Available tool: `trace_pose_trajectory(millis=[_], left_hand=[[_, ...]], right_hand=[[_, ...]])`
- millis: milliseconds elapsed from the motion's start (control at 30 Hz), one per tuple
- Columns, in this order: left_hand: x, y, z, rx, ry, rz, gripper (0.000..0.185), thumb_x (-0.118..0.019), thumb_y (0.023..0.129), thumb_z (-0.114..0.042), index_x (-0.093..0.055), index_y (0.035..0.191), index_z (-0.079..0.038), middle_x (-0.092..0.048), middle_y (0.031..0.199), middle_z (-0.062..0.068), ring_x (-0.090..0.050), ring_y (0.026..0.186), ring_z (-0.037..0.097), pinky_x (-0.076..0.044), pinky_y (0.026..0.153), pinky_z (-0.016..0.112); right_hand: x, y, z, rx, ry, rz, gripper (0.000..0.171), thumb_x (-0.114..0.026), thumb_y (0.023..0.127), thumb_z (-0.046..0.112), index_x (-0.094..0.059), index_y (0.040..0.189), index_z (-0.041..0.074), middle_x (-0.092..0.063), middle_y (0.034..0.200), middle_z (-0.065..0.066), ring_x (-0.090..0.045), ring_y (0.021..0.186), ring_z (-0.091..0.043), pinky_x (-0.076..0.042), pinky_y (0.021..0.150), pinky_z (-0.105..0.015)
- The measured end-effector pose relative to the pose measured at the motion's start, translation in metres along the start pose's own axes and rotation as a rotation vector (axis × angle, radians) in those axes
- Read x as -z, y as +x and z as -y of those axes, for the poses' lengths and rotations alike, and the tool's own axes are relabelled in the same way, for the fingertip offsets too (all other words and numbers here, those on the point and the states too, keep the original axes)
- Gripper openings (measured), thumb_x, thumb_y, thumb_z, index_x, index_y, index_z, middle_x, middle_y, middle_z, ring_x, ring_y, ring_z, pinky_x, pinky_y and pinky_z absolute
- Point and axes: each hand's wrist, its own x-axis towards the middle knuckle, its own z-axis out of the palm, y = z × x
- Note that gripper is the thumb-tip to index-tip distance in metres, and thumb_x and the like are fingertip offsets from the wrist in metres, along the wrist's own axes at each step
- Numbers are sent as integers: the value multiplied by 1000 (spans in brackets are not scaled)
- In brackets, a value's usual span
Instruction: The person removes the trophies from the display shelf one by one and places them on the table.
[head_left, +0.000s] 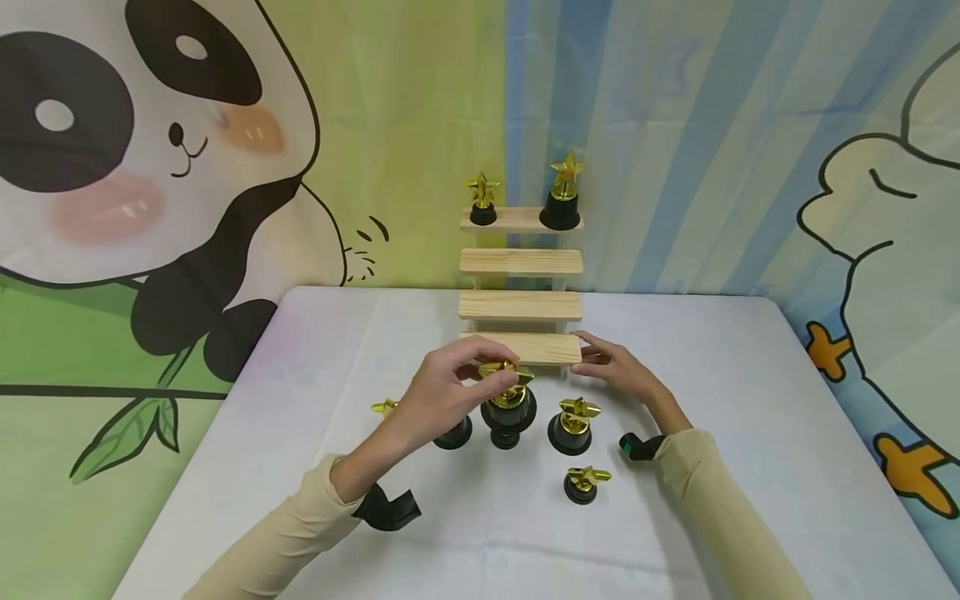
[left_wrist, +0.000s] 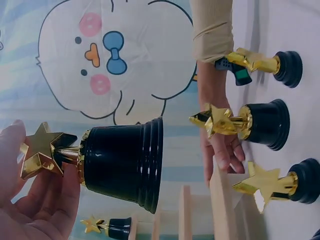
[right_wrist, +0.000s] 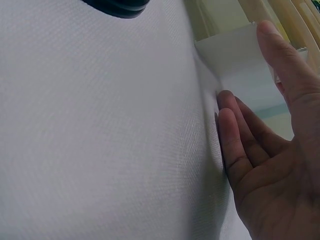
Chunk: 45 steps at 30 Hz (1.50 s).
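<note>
1. Left hand [head_left: 438,392]: fingers curled, pinching the gold star top of the large trophy [head_left: 508,408], which sits just in front of the stepped rack, midway between the worktop's left and right edges. The head view cannot settle whether its base touches the cloth.
2. Right hand [head_left: 618,371]: open, fingers straight, resting against the right end of the rack's lowest step; it holds nothing.
3. Large trophy: glossy black ribbed base, flared like a cup, with a gold collar and a 5-point star.
4. Stepped rack [head_left: 521,305]: 4 pale wooden steps at the worktop's rear edge; 2 star trophies [head_left: 562,196] stand on the top step.
5. Worktop [head_left: 750,433]: white woven cloth cover; the weave shows only in the right wrist view.
6. Other trophies [head_left: 573,423]: 3 smaller ones near the large trophy, 1 behind the left hand.
</note>
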Motion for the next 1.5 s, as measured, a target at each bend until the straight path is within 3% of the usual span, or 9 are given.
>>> trace_pose_trajectory(millis=[333, 700, 1000, 1500], left_hand=[[-13, -25, 5, 10, -30, 43, 18, -70, 90, -28, -69, 107, -26, -68, 104, -9, -62, 94, 7, -55, 76, 24], [-35, -46, 32, 65, -68, 106, 17, -70, 89, -32, -69, 106, -26, -69, 103, -7, -63, 96, 5, -57, 78, 24], [-46, -56, 50, 81, -88, 126, 16, -70, 89, -31, -69, 104, -25, -69, 106, -4, -64, 97, 5, -57, 78, 24], [-64, -71, 71, 141, -124, 127, 19, -70, 89, -33, -69, 105, -23, -68, 103, -5, -65, 94, 3, -58, 79, 22]], right_hand=[[0, 2, 1, -3, 3, 7, 78, -69, 89, 39, -29, 153, 21, -50, 140, -26, -53, 126, -41, -48, 99, -53], [0, 1, 1, -20, -8, 3, 77, -68, 90, 41, -29, 153, 23, -49, 141, -26, -52, 127, -40, -48, 100, -54], [-1, 1, 0, -7, -16, 0, 79, -68, 90, 41, -28, 154, 18, -51, 140, -24, -52, 127, -40, -46, 101, -55], [-1, 2, -3, -12, -1, -2, 79, -68, 90, 40, -28, 154, 20, -50, 139, -26, -54, 125, -39, -48, 100, -52]])
